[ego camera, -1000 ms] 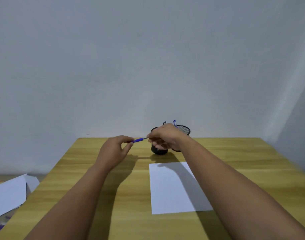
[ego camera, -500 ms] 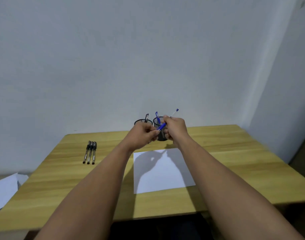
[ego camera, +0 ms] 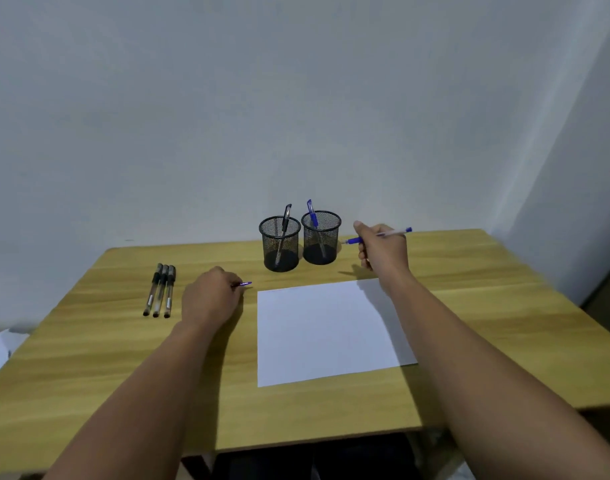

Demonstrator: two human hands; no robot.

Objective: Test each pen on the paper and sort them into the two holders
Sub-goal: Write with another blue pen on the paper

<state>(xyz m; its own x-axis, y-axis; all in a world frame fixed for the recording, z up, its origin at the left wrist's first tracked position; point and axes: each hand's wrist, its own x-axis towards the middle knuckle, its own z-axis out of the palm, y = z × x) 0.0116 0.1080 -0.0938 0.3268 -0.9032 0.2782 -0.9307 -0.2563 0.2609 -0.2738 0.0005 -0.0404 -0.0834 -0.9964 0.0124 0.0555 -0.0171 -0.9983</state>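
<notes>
1. Pen uncapped, gripped in right hand, raised right of the holders, beyond paper.
2. Left hand pinches cap at table.
3. Risk: tip may snag mesh; loose cap could roll off.

No legible text anywhere. Three pens, left of centre in the frame, each carry a small pale label on the barrel; print too small and blurred to read. Paper, centre, bears no marks. Two holders, upper centre, show no brand or sign.
</notes>
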